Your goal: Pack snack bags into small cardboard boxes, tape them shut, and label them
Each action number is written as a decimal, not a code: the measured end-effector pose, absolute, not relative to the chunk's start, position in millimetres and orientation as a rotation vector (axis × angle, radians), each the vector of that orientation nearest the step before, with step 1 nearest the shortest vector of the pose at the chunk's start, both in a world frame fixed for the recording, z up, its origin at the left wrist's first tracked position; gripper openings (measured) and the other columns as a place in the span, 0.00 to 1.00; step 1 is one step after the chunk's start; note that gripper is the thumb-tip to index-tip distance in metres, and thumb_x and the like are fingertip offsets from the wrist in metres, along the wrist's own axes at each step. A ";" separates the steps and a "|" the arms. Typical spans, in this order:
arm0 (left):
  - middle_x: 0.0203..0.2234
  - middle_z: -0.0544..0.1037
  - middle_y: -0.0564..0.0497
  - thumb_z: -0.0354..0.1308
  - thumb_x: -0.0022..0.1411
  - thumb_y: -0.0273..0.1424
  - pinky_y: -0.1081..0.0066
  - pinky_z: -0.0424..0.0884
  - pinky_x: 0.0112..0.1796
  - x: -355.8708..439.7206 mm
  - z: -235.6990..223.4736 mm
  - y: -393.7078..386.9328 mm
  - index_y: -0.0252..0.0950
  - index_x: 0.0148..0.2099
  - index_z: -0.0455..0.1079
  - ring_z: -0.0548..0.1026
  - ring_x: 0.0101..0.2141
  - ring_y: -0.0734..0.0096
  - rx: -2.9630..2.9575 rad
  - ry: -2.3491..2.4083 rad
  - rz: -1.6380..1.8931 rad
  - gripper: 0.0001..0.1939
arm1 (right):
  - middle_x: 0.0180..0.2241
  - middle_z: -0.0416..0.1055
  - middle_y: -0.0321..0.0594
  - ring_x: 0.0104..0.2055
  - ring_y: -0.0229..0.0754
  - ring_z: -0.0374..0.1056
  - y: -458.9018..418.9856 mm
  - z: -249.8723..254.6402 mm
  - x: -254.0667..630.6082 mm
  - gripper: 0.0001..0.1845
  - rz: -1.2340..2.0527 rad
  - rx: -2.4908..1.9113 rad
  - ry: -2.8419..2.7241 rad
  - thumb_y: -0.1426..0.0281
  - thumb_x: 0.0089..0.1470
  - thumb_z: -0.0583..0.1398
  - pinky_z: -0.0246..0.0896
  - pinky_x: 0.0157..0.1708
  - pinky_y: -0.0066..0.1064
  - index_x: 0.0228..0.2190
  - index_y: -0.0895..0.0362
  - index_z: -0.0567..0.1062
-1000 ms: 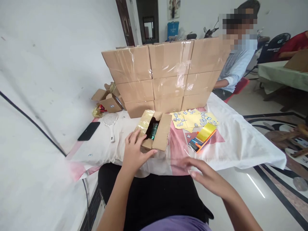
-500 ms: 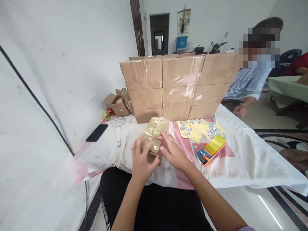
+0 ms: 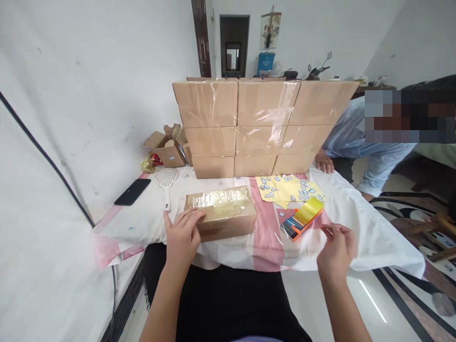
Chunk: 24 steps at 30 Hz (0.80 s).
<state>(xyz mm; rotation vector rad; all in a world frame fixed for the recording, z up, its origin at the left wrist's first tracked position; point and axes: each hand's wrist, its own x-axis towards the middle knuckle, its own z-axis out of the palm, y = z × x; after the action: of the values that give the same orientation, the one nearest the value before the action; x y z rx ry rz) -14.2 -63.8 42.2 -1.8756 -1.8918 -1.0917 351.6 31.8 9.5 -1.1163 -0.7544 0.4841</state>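
Observation:
A small cardboard box (image 3: pixel 228 216), closed and covered on top with yellowish tape, lies lengthwise on the cloth-covered table (image 3: pixel 356 223) in front of me. My left hand (image 3: pixel 181 237) rests flat on the box's left end, fingers spread. My right hand (image 3: pixel 337 249) hovers at the table's near edge with fingertips pinched on what looks like a strip of clear tape. That strip leads back to the orange tape dispenser with a yellow roll (image 3: pixel 302 218), just left of the hand.
A wall of taped cardboard boxes (image 3: pixel 263 123) stands behind. Yellow sticker sheets (image 3: pixel 285 187) lie beside the dispenser. A black phone (image 3: pixel 132 191), a white slotted spoon (image 3: pixel 166 178) and an open carton (image 3: pixel 166 149) sit at the left. Another person (image 3: pixel 356 137) leans in at the right.
The box's flaps were shut and it now lies sideways. My right hand left the box and moved right to the dispenser. The other person bent lower.

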 end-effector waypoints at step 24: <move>0.42 0.79 0.52 0.51 0.72 0.27 0.54 0.61 0.53 57.6 120.3 28.2 0.46 0.44 0.79 0.73 0.45 0.61 -2.519 -1.614 -0.682 0.15 | 0.44 0.66 0.38 0.45 0.43 0.68 26.8 -21.7 315.3 0.17 0.496 -1.057 -0.801 0.65 0.52 0.65 0.65 0.48 0.37 0.42 0.53 0.67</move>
<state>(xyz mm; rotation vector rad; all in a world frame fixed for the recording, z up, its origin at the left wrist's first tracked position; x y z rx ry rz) 57.6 28.2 120.3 -2.5189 -1.6136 -0.6817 315.3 26.8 -21.7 -1.0570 -0.8012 0.4956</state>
